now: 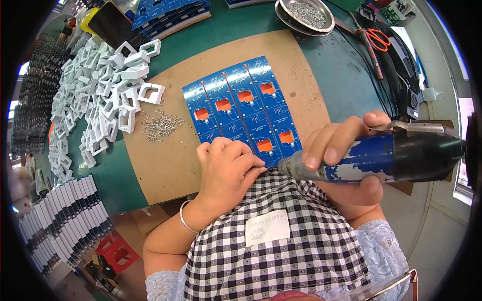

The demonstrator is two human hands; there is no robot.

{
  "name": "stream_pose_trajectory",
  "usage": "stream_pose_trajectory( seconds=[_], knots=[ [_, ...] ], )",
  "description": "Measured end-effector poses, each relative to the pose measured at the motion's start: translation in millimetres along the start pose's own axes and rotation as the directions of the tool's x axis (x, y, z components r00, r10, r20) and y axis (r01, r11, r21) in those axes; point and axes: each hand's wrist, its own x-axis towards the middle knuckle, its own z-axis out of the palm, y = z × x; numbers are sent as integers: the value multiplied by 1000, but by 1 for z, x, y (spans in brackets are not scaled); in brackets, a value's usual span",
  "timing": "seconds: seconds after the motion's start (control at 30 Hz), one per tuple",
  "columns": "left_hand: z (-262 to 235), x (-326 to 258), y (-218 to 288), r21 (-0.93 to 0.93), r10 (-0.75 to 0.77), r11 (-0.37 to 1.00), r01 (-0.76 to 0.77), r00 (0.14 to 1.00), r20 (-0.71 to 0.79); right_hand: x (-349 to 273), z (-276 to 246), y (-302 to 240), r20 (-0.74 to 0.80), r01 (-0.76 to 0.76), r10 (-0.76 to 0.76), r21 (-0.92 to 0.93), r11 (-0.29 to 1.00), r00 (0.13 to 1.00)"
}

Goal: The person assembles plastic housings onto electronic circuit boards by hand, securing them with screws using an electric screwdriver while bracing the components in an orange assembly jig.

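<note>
A blue circuit board panel (232,123) lies on a brown board, its openings showing orange. My right hand (346,145) is wrapped round a blue and black electric screwdriver (371,159) with worn paint. The driver lies nearly level, its grey nose pointing left at the panel's near edge. Beside that nose, my left hand (228,168) rests over the panel's near left corner, thumb and fingertips pinched together. Whatever sits between those fingertips is too small to make out. Loose small screws (161,125) form a pile left of the panel.
White plastic frames (108,90) are heaped on the green table (118,175) at the left. Stacked blue panels (168,17) and a dark phone-like screen (113,27) stand at the back. A metal bowl (306,15) holds screws; a soldering iron (370,52) lies far right.
</note>
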Motion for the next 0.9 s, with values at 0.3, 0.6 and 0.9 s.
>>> stream_pose_trajectory(
  seconds=[0.3, 0.6, 0.9],
  knots=[
    [2, 0, -3, -21, 33, 999, -34, 999, -35, 13, -6, 20, 423, 281, -260, 13, 960, 868],
    [7, -7, -9, -41, 35, 998, -39, 994, -105, 14, 13, 19, 532, 286, -221, -41, 957, 818],
    [10, -11, -9, -76, 28, 996, -37, 993, -112, 17, 25, 22, 621, 250, -134, -102, 963, 772]
  ],
)
